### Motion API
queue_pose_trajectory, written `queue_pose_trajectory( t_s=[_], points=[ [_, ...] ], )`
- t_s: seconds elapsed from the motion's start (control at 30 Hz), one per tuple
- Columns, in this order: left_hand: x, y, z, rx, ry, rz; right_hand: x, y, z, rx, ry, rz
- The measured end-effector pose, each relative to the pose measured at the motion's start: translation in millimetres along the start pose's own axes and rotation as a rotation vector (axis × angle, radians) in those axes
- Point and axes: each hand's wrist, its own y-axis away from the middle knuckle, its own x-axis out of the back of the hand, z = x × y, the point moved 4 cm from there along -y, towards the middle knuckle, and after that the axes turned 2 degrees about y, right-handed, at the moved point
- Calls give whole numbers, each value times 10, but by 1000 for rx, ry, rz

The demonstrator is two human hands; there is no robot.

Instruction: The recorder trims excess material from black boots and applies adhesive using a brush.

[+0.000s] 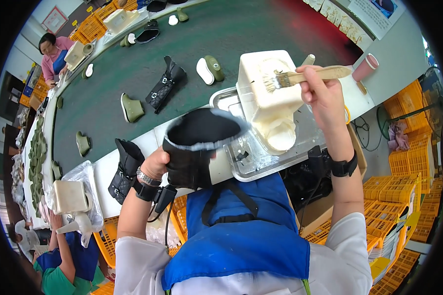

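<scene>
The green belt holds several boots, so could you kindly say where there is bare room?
Wide bare room on the green belt lies beyond the green shoes and buckled black boot; another patch lies between the olive boot beside that and the leftward olive boot. The metal tray is crowded: white container, brush above.

My feed: green conveyor belt (206, 29), red glow (325, 37) far right, framed notice (54, 18) on white wall (30, 42), stacked orange plastic crates (411, 160).

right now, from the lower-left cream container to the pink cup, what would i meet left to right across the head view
small cream container → buckled black boot → held black boot → large cream container → pink cup
</scene>
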Motion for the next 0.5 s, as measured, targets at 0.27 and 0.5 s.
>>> queue_pose_trajectory(
  t_s=[0.27,0.5],
  points=[
    [73,120,-352,176,184,-93,-871,269,-103,-20,226,-593],
    [44,175,-574,299,261,-61,-1009,383,47,290,376,-725]
  ],
)
